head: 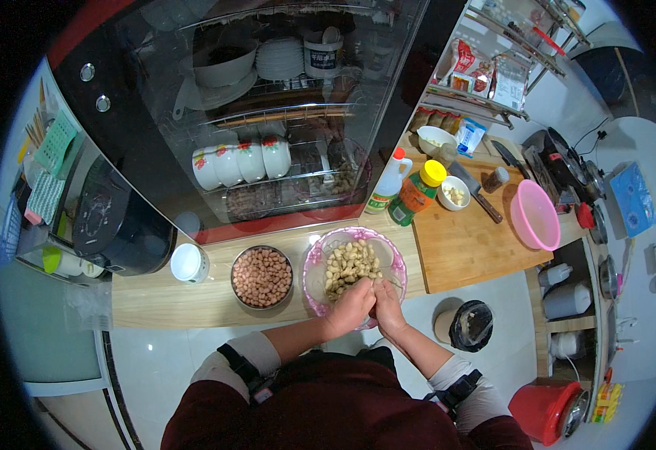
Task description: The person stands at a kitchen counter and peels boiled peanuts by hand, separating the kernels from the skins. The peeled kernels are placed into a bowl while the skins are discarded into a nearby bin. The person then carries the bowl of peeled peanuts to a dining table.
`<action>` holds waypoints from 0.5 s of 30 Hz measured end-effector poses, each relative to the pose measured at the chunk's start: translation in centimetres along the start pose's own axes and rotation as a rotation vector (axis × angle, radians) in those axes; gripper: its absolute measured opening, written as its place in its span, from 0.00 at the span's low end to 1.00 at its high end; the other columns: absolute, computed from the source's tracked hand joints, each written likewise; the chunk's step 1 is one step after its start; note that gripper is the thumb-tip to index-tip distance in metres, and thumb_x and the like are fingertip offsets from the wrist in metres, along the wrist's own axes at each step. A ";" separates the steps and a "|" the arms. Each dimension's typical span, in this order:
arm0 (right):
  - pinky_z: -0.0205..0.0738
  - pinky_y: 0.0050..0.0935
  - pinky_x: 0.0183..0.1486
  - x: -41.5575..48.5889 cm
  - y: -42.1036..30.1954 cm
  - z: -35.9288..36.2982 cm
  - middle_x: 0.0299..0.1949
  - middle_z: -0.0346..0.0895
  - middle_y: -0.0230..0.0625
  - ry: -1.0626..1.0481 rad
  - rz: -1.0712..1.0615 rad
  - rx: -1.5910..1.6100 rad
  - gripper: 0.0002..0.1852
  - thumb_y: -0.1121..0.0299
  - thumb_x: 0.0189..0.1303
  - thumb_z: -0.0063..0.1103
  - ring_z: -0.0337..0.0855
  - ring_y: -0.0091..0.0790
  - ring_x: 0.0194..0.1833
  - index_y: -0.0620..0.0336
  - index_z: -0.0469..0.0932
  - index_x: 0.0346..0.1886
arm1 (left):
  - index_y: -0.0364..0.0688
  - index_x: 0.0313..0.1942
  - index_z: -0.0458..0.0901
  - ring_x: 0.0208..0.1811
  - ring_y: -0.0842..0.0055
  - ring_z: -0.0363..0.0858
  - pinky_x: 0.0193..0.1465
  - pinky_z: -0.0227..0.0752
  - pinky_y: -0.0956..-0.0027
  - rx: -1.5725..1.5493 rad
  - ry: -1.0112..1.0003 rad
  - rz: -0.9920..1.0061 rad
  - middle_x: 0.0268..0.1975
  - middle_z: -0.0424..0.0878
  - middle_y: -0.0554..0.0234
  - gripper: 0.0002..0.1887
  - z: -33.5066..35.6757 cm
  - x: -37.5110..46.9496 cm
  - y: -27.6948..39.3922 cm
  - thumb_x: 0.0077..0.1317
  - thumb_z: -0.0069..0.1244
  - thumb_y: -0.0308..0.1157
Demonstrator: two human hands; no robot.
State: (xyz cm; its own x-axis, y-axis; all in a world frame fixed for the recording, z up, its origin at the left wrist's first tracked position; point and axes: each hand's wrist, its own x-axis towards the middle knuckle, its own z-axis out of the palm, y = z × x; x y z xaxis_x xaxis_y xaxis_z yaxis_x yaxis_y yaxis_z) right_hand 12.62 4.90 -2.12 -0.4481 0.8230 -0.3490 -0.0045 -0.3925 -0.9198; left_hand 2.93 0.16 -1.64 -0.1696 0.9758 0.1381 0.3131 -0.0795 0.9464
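My left hand (pixel 351 306) and my right hand (pixel 388 308) meet over the near side of a pink-rimmed bowl (pixel 398 270). Their fingertips are pressed together; what lies between them is hidden, though unshelled peanuts (pixel 353 261) fill the bowl just beyond. To the left of the bowl stands a round metal bowl of shelled, pinkish peanuts (pixel 262 277). A white plastic tub (pixel 189 263) is farther left on the wooden counter.
At right, a wooden cutting board (pixel 474 247) bears a cleaver (pixel 477 191), a pink basin (pixel 535 215) and a small white bowl of garlic cloves (pixel 454 193). Bottles stand beside it. A glass-fronted cabinet rises behind the counter. A black-lined bin (pixel 471 326) stands on the floor.
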 end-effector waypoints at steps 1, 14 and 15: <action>0.57 0.15 0.20 0.3 0.3 0.4 0.21 0.64 0.23 0.036 -0.043 0.003 0.11 0.56 0.63 0.37 0.62 0.16 0.19 0.52 0.65 0.32 | 0.33 0.32 0.62 0.27 0.64 0.70 0.31 0.64 0.63 0.051 0.028 0.035 0.25 0.67 0.46 0.07 0.0 -0.1 0.2 0.60 0.37 0.28; 0.44 0.16 0.13 -0.3 -4.0 -0.2 0.13 0.58 0.25 -0.158 0.212 0.295 0.13 0.55 0.64 0.35 0.54 0.18 0.13 0.53 0.63 0.32 | 0.37 0.33 0.67 0.20 0.85 0.66 0.20 0.60 0.81 -0.913 -0.197 -0.488 0.22 0.68 0.67 0.08 -3.1 1.9 1.0 0.64 0.36 0.32; 0.45 0.16 0.14 -0.2 -4.0 -0.1 0.13 0.58 0.24 -0.171 0.207 0.265 0.13 0.55 0.63 0.36 0.54 0.18 0.13 0.53 0.63 0.32 | 0.37 0.33 0.66 0.20 0.85 0.65 0.19 0.59 0.81 -0.953 -0.239 -0.493 0.22 0.68 0.67 0.09 -3.2 1.9 1.0 0.65 0.36 0.33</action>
State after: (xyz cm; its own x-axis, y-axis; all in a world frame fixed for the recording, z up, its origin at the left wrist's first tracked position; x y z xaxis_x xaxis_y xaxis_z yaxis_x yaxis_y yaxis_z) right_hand 12.81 6.31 1.61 -0.6065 0.6434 -0.4671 -0.1192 -0.6544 -0.7467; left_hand -0.09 1.31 0.48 0.1396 0.9497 -0.2803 -0.6070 0.3057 0.7336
